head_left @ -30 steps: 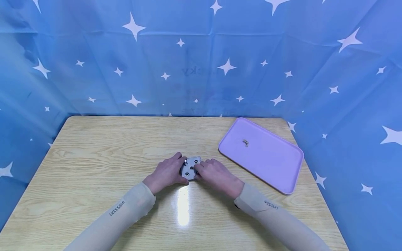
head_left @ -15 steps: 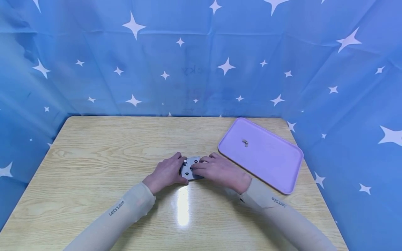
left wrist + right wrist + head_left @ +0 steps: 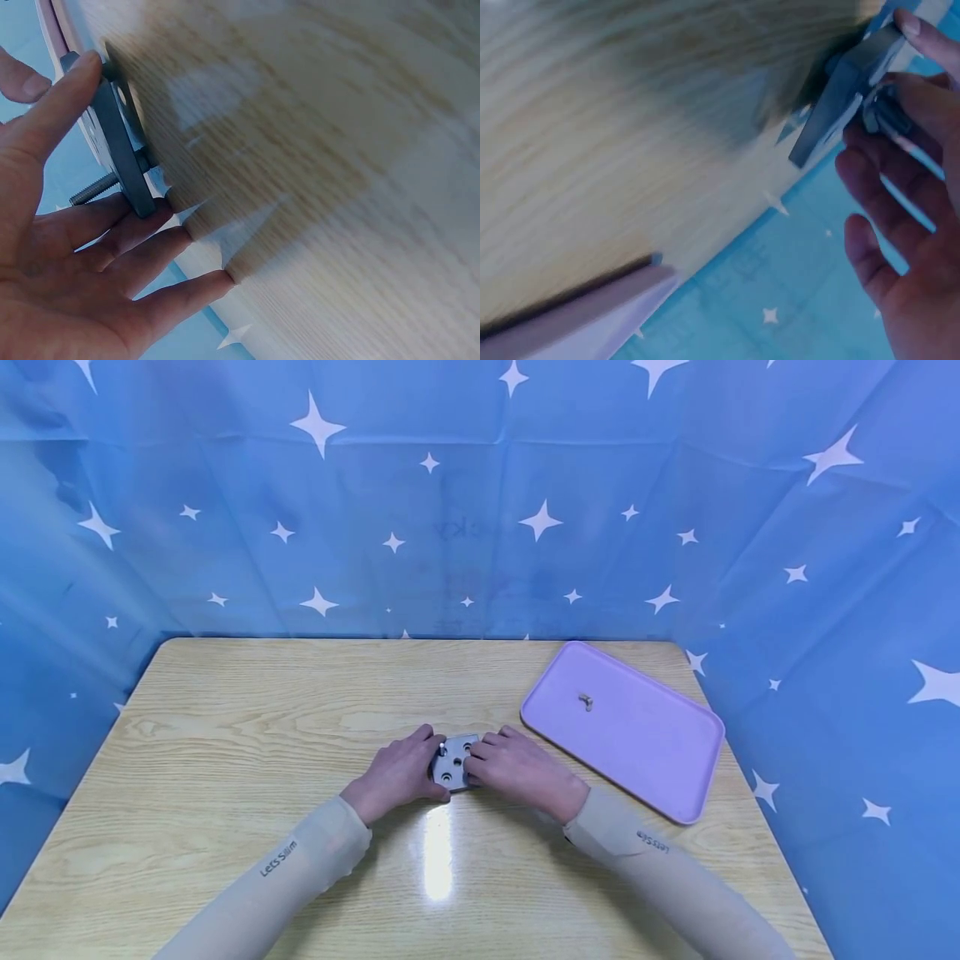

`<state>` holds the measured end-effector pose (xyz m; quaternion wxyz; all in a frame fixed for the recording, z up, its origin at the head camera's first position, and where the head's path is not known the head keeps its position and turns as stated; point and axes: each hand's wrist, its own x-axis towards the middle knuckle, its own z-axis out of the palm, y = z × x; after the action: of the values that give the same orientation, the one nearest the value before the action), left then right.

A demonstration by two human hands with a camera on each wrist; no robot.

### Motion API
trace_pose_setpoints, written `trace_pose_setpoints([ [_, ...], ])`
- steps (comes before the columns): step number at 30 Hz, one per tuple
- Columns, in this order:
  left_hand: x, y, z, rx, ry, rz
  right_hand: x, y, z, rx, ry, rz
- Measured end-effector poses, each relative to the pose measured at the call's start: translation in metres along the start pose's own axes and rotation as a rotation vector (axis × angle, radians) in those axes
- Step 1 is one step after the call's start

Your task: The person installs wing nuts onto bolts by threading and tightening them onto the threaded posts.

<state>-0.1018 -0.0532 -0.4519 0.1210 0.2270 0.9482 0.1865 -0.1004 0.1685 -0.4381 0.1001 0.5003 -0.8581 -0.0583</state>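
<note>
Grey metal: a flat plate with several holes (image 3: 451, 765) is sitting around the middle of the pale wood-grain desk (image 3: 262, 718), well in from its left and right edges; whether it is touching the desktop is unclear. Step in hand (judged): a small dark metal fastener (image 3: 895, 118) is being worked at the plate's right side. Left hand (image 3: 397, 771): thumb and finger are pinching the plate's left side, grip nearly closed. Right hand (image 3: 525, 772): fingers are curling closely round the fastener, whose full shape they are hiding. A threaded bolt (image 3: 94, 190) is standing up through the plate. Next move is probably calling for a steady left grip and a square turn or seating by the right.

Versus half a second earlier: right fingers are bunching at the right edge, now exposing the centre hole; left hand is holding position. Near the desk's far right corner, a light-purple rectangular tray (image 3: 652, 743) is still carrying small metallic pieces (image 3: 586, 702).
</note>
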Motion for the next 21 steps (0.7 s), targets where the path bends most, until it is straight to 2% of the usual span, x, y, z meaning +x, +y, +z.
trace_pose_setpoints([
  [8,0.000,0.001,0.000,-0.017,-0.007,-0.004,0.009,-0.020,0.009,-0.040,0.053,0.171],
  [13,0.000,0.000,0.000,-0.019,0.006,0.008,0.007,-0.021,0.005,0.032,0.047,0.236],
  [16,-0.001,0.000,0.000,-0.014,0.007,0.011,0.003,-0.012,-0.002,0.108,0.009,0.194],
  [21,0.000,0.000,0.000,-0.012,0.000,0.005,-0.007,0.003,-0.011,0.090,-0.060,-0.013],
])
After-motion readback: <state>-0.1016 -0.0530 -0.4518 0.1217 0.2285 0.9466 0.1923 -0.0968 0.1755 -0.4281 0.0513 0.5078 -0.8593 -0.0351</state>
